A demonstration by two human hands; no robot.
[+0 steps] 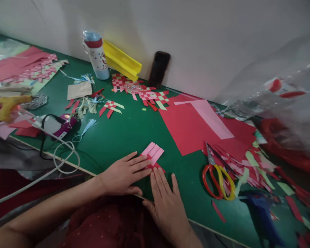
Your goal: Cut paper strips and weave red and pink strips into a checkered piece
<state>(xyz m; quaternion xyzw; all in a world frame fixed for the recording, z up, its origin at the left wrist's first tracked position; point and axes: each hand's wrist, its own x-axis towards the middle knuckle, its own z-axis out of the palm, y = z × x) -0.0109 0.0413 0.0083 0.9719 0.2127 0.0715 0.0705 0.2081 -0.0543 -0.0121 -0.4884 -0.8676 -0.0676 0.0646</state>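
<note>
My left hand [125, 174] lies flat on the green table [124, 134], fingers stretched out and resting on a small bundle of pink and red paper strips [153, 154]. My right hand [166, 203] lies flat just below the strips, fingers extended, fingertips touching their red lower edge. Both hands press on the paper rather than grip it.
Red and yellow scissors [218, 181] lie right of my hands beside a heap of cut strips [250, 165] and a large red sheet [196, 127]. Woven paper pieces [144, 91], a water bottle [96, 55], a phone [158, 69], yellow folded paper [121, 62] stand behind. A glue gun [263, 213] and cables [62, 151] are near.
</note>
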